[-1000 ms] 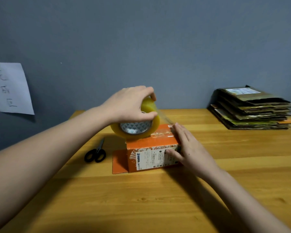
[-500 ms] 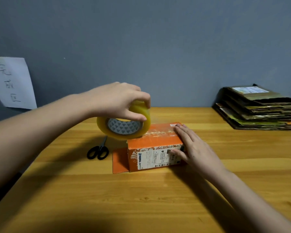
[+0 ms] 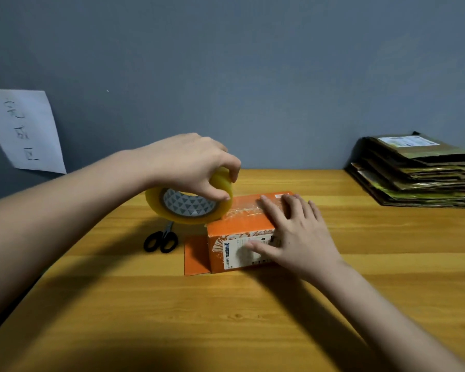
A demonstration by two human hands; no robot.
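An orange cardboard box (image 3: 234,226) with a white label lies in the middle of the wooden table (image 3: 226,318). A strip of clear tape runs along its top. My left hand (image 3: 188,165) grips a yellowish roll of clear tape (image 3: 188,208) from above, just past the box's left end. My right hand (image 3: 293,234) lies over the box's right part, fingers spread flat on the taped top and thumb against the labelled front. An orange flap (image 3: 195,255) sticks out flat on the table at the box's left end.
Black-handled scissors (image 3: 161,240) lie on the table left of the box, partly under the tape roll. A stack of flattened cardboard boxes (image 3: 416,173) sits at the back right. A white paper sheet (image 3: 24,130) with handwriting hangs on the grey wall at left.
My left hand has drawn the tape roll leftward off the box top, past its left end. My right hand has slid further onto the box top, over the tape.
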